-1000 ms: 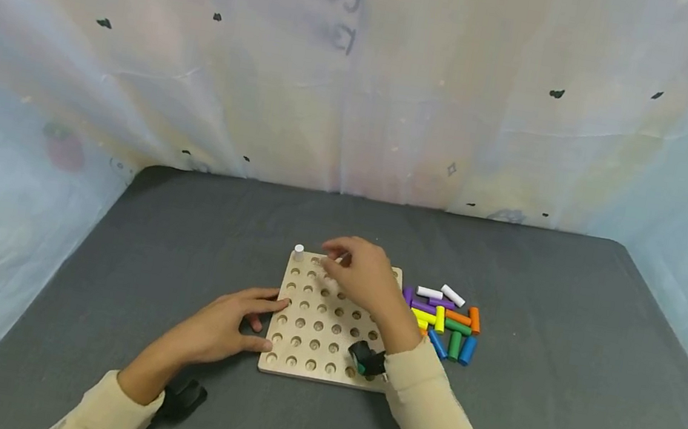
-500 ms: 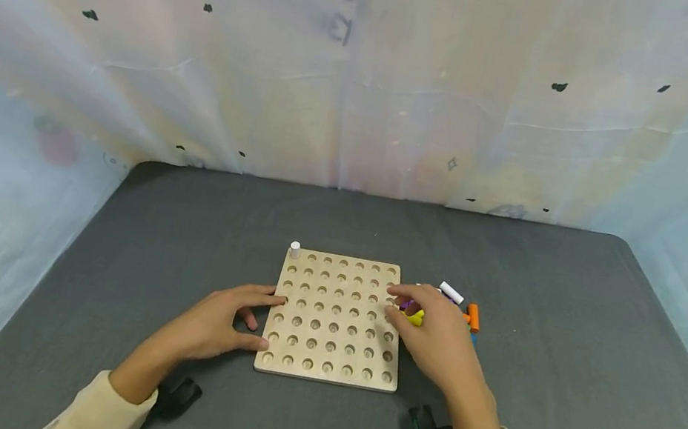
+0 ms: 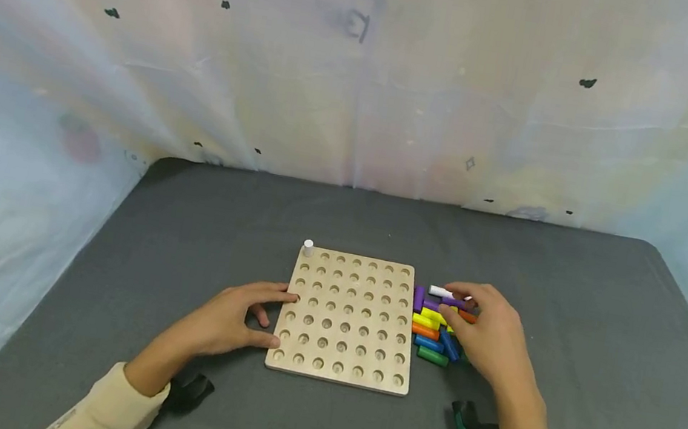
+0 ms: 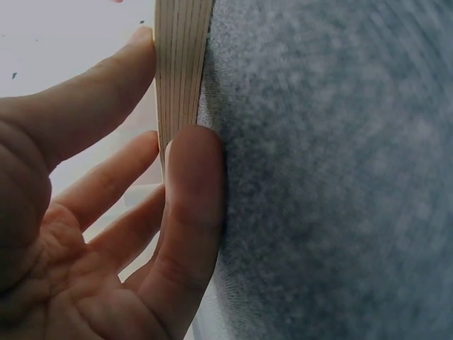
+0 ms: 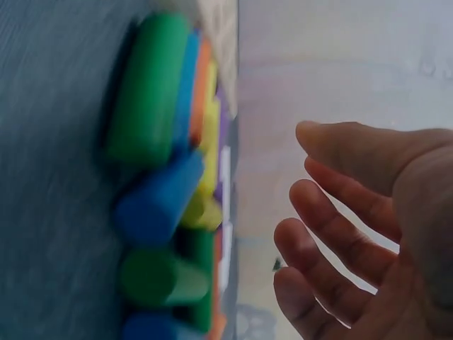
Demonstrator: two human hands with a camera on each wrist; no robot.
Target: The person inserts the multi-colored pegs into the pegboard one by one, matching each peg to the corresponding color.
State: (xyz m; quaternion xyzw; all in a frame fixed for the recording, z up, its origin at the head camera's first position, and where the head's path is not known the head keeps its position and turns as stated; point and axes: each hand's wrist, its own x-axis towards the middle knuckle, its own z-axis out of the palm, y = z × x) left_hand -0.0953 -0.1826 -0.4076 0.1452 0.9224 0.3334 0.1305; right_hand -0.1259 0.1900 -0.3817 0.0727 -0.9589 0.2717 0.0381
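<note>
A square wooden pegboard (image 3: 346,318) with rows of round holes lies on the table. One white peg (image 3: 308,248) stands upright in its far left corner. My left hand (image 3: 233,317) rests at the board's left side, its thumb and index finger spread along the edge; in the left wrist view another fingertip (image 4: 195,163) lies against the layered board edge (image 4: 180,71). My right hand (image 3: 490,335) is over the heap of colored pegs, with nothing between thumb and fingers. In the right wrist view the right hand (image 5: 347,234) hovers above the pegs with its fingers gently bent.
Beside the board's right edge lie several loose pegs, among them a green peg (image 3: 432,356), a blue peg (image 3: 428,343), an orange peg (image 3: 425,331) and a purple peg (image 3: 418,298). A grey cloth (image 3: 207,223) covers the table, with a pale curtain (image 3: 404,89) behind.
My right hand has moved from over the board's far side, rightward to the loose pegs. Some pegs now lie closer to the board. My left hand has stayed on the board's edge.
</note>
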